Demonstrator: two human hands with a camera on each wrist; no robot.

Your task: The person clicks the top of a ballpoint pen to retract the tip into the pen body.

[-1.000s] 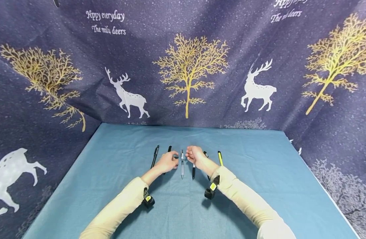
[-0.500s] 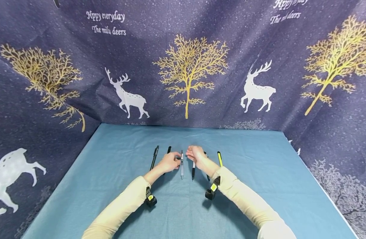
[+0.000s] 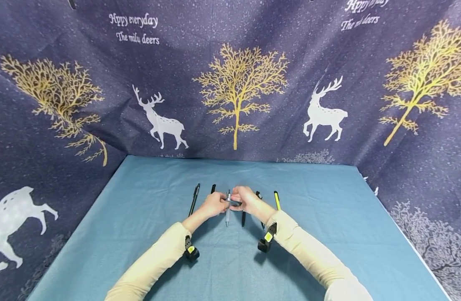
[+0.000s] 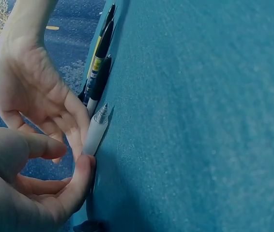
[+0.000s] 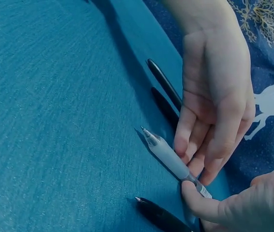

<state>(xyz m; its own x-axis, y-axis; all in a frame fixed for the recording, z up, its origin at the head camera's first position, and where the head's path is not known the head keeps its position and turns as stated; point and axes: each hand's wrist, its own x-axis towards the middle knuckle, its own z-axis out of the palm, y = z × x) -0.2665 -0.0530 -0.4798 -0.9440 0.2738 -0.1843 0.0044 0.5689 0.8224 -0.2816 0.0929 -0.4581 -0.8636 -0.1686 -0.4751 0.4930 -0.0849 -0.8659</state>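
Note:
A clear-barrelled gel pen (image 3: 227, 218) with a silvery tip lies lengthwise on the blue cloth between my hands. My left hand (image 3: 212, 204) pinches it from the left; its thumb (image 4: 84, 169) is against the barrel. From the opposite side my right hand (image 3: 250, 200) pinches the same pen, and in the right wrist view its thumb (image 5: 197, 199) rests along the barrel. The frosted grip section (image 5: 170, 158) and the pen's point stick out toward the near side. Fingers hide part of the pen's upper half.
Left of my hands lie a black pen (image 3: 194, 200) and another black pen (image 3: 213, 188), partly covered. To the right are a black-and-white pen (image 3: 243, 219), a dark pen (image 3: 262, 224) and a yellow-and-black pen (image 3: 277, 200). A printed fabric wall (image 3: 200, 154) borders the table's back edge.
My left hand has come right onto the clear pen, and my right hand has closed in from the right with its fingers at it. The pen's tip has shifted slightly left.

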